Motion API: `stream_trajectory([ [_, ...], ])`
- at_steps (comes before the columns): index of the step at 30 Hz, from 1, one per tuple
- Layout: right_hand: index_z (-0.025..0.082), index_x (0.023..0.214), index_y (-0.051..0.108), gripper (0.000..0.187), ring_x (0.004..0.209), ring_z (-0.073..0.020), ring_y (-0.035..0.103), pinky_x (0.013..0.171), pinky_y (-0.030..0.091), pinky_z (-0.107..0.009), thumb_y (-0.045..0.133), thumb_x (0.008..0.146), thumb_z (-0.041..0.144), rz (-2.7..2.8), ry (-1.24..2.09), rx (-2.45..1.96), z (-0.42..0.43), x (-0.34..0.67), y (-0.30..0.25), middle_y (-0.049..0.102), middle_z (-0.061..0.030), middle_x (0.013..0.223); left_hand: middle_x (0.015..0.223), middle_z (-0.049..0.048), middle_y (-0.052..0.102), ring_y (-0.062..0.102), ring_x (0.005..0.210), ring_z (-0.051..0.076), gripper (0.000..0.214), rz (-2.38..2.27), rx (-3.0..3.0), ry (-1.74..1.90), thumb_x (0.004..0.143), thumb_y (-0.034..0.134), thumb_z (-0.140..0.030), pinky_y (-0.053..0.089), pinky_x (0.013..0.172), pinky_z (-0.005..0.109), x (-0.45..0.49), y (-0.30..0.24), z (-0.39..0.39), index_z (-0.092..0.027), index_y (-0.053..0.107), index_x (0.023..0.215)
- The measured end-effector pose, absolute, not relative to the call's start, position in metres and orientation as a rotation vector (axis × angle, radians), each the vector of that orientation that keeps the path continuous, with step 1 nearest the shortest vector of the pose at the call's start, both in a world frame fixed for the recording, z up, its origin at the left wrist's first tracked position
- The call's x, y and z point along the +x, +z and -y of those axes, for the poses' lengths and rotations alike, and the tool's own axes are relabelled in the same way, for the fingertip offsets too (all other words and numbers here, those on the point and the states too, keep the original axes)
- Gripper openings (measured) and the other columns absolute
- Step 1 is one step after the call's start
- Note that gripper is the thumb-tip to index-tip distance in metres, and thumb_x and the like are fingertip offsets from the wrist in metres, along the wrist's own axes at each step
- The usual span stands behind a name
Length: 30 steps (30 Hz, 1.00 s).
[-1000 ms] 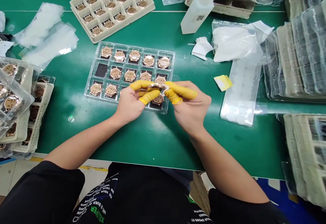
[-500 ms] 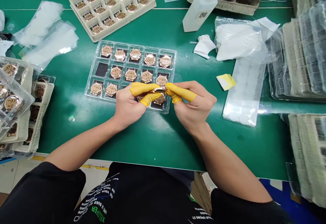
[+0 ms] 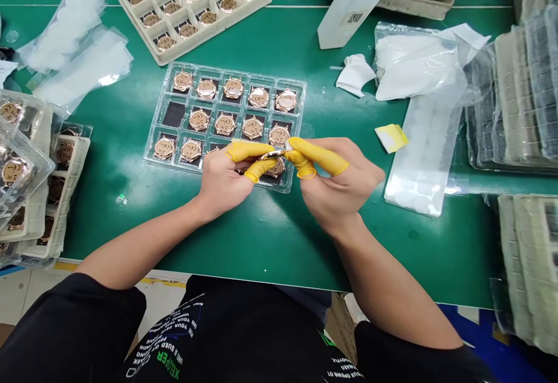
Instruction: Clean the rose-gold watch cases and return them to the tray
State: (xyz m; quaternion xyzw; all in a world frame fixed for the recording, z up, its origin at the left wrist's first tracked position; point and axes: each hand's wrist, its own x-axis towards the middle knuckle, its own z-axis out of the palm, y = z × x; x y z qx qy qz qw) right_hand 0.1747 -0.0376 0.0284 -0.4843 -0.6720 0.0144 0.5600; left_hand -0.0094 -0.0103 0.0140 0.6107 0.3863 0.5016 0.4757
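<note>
Yellow finger cots cover the thumb and finger of each hand. My left hand [image 3: 233, 168] pinches a watch case [image 3: 272, 154], held nearly edge-on above a clear plastic tray [image 3: 152, 133]. At the case's right edge, my right hand [image 3: 331, 176] is closed, with a small white piece [image 3: 288, 146] between thumb and finger; its material is hard to make out. Rose-gold watch cases [image 3: 225, 122] lie back side up in the tray's compartments, on dark pads. One compartment at the left of the middle row shows only its dark pad [image 3: 174, 114]. My hands hide part of the front row.
A beige tray of watch cases [image 3: 152, 39] lies behind. Stacked filled trays [image 3: 56, 214] stand at left, stacked trays [image 3: 510, 104] at right. A plastic bottle [image 3: 349, 14], crumpled white cloth [image 3: 355, 75], bags of white pieces [image 3: 414, 69] and a yellow-white pad [image 3: 391, 138] lie on the green table.
My right hand has shifted slightly right and tilted, and a white piece now shows in its fingers. My left hand still holds the watch case. The whole view has shifted a little.
</note>
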Motion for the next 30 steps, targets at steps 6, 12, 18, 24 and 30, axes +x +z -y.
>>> stream_trajectory([
  [6, 0.028, 0.100, 0.082, 0.025, 0.085, -0.0210, 0.076, 0.077, 0.064, -0.041, 0.078, 0.090, 0.050, 1.192, 0.479, -1.268, 0.034, 0.167, 0.016, 0.080, -0.0023, 0.095, 0.098, 0.0016, 0.082, 0.080, 0.091, 0.017, 0.031, -0.853, 1.314, 1.258, 0.082, 0.090, -0.042, 0.069, 0.086, 0.031, -0.006, 0.014, 0.005, -0.023, 0.079, 0.103],
  [12, 0.030, 0.100, 0.084, 0.013, 0.089, -0.0207, 0.078, 0.079, 0.063, -0.038, 0.077, 0.090, 0.025, 1.404, 0.499, -1.235, 0.040, 0.165, 0.023, 0.083, -0.0016, 0.098, 0.100, 0.0041, 0.083, 0.080, 0.086, 0.017, 0.024, -0.873, 1.589, 1.217, 0.089, 0.083, -0.034, 0.068, 0.081, 0.028, -0.009, 0.009, 0.011, -0.022, 0.081, 0.110],
  [18, 0.026, 0.092, 0.085, 0.020, 0.075, -0.0195, 0.071, 0.071, 0.057, -0.037, 0.073, 0.085, 0.012, 1.732, 0.062, -1.424, 0.032, 0.183, 0.024, 0.080, -0.0031, 0.086, 0.102, 0.0035, 0.083, 0.079, 0.090, 0.018, 0.022, -1.001, 1.709, 1.287, 0.091, 0.080, -0.035, 0.067, 0.086, 0.032, -0.014, 0.007, 0.004, -0.023, 0.081, 0.110],
  [24, 0.030, 0.100, 0.083, 0.013, 0.091, -0.0200, 0.077, 0.078, 0.062, -0.036, 0.078, 0.089, 0.024, 1.331, 0.547, -1.163, 0.035, 0.166, 0.024, 0.081, -0.0013, 0.099, 0.108, 0.0033, 0.079, 0.078, 0.097, 0.017, 0.030, -0.859, 1.541, 1.267, 0.093, 0.078, -0.048, 0.066, 0.089, 0.033, -0.010, 0.008, 0.001, -0.025, 0.076, 0.113],
  [30, 0.032, 0.105, 0.083, 0.030, 0.082, -0.0178, 0.074, 0.072, 0.058, -0.035, 0.069, 0.089, 0.011, 1.603, 0.132, -1.070, 0.040, 0.163, 0.031, 0.082, 0.0003, 0.093, 0.099, 0.0046, 0.081, 0.075, 0.093, 0.018, 0.017, -0.995, 1.882, 1.210, 0.092, 0.078, -0.038, 0.063, 0.088, 0.034, -0.013, 0.012, 0.010, -0.024, 0.083, 0.102],
])
